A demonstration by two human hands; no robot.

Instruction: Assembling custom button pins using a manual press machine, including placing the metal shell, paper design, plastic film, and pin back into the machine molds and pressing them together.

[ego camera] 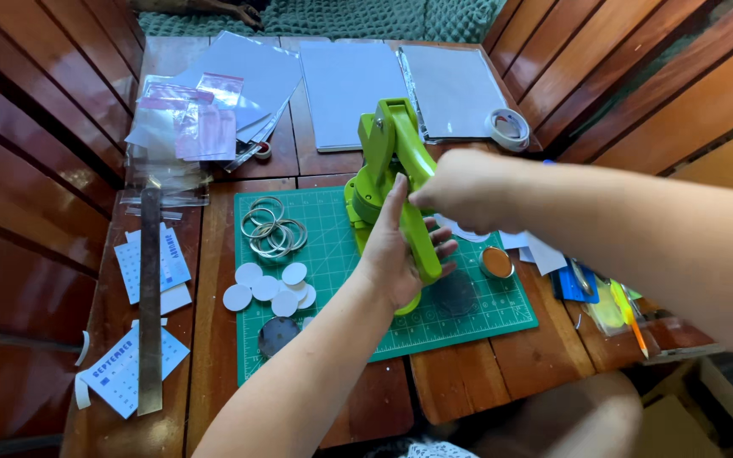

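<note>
Gripping the lime-green lever press [388,161] with both hands. Left hand [396,254] comes up from the near edge, fingers [441,246] wrapped around the lower end of the handle, clenched on it. Right hand [460,188] reaches in from the right, curled over the handle higher up, grasping it; its fingertips are hidden behind the knuckles.

Press stands on the far middle of a green gridded cutting mat [332,246], which lies on the wooden slat bench [468,382].

On the mat:
- bunch of metal rings [271,227], left of the press
- cluster of white paper discs [269,287], just near of the rings
- dark round disc [278,335] at the near left
- small round orange-topped piece [496,262], right of the handle

Off the mat:
- steel ruler [150,301] lying lengthwise on the left, over white printed calendar slips [125,369]
- clear zip bags with pink strips [201,119], far left, stacked on grey sheets
- grey sheets [345,85] side by side along the far edge
- tape roll [509,129], far right
- blue card and yellow bits [595,293] at the right, partly under the right forearm
</note>
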